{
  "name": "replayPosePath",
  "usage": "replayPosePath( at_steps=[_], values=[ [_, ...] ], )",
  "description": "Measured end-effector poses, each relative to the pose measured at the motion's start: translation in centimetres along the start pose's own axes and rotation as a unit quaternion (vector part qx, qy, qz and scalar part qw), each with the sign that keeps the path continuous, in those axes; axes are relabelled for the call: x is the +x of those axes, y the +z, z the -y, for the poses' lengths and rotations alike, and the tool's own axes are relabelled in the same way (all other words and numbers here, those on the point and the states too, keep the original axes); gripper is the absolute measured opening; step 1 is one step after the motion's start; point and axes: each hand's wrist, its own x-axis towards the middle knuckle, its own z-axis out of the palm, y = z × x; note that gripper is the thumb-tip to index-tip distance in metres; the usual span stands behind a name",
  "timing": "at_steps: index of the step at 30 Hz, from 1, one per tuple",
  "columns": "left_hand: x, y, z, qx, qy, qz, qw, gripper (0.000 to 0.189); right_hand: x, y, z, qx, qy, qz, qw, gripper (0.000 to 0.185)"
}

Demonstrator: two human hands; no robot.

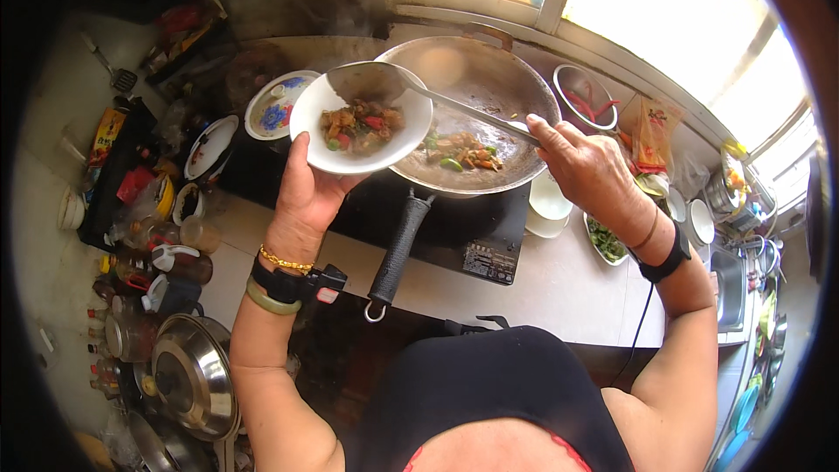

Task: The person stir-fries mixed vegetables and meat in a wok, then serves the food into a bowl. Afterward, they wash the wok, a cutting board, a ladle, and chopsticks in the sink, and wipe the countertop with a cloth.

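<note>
My left hand [311, 180] holds a white bowl [305, 111] by its lower rim, tilted over the left edge of the wok. Inside it lies a heap of stir-fried food [360, 124] with red and green pepper pieces. With my right hand [577, 160] I grip the handle of a metal spatula [472, 108], whose broad blade [367, 82] is over the far side of the bowl. More of the stir-fry [462, 151] sits in the near part of the wok [524, 85]. The wok's black-wrapped handle [400, 249] points towards me.
The wok stands on a black induction cooktop [452, 229]. A floral enamel lid [269, 108] is at its left. To the right are a steel bowl with red peppers [586, 98], stacked white bowls [549, 200] and a plate of chopped greens [606, 239]. Bottles and jars [177, 265] crowd the left.
</note>
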Motion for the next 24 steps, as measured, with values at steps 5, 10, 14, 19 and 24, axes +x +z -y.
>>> replayPosePath(
  at_steps=[5,10,14,19,24],
  values=[
    [-0.1,-0.5,-1.0,0.015,0.025,-0.003,1.0,0.057,1.9,-3.5,-3.5,0.107,0.051,-0.002,0.993,0.035],
    [-2.0,-2.5,-2.4,0.049,0.019,-0.069,0.996,0.056,4.3,-7.1,-10.8,0.22,0.183,0.231,0.93,0.039],
    [-3.8,-4.1,-3.0,0.045,0.01,-0.093,0.995,0.057,7.7,-7.7,-13.7,0.135,0.266,0.424,0.855,0.04],
    [-5.0,-4.8,-3.6,0.063,-0.007,-0.15,0.987,0.056,12.9,-7.2,-13.4,0.032,0.329,0.531,0.781,0.035],
    [-6.0,-4.8,-3.9,0.082,-0.012,-0.18,0.98,0.056,11.8,-4.2,-12.3,0.104,0.298,0.553,0.771,0.03]
  ],
)
